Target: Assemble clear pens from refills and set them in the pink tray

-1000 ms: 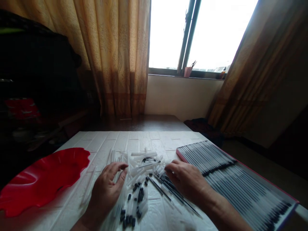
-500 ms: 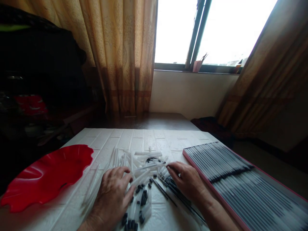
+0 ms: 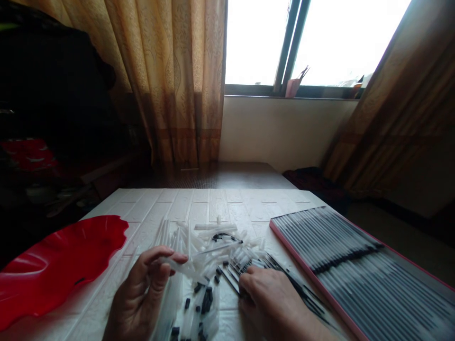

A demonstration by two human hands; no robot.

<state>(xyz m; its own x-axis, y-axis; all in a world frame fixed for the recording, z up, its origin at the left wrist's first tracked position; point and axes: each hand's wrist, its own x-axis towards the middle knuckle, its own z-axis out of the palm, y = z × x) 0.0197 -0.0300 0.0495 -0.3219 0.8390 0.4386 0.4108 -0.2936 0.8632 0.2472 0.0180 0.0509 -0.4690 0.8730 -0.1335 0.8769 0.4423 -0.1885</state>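
Right of the red tray [image 3: 64,265] on the white worktop [image 3: 209,201], the filled pink-edged box [image 3: 334,265] lies farthest, a clear tube [image 3: 188,271] is pinched in the left hand's [image 3: 142,289] grip, and black rods [image 3: 229,279] are met by the right hand [image 3: 270,298], its grip hidden.

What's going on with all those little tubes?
The left hand pinches a clear tube. The right hand is down at the dark sticks; its fingertips are hidden. Black caps and more tubes lie on the table, between a red dish and a box of sticks in rows.
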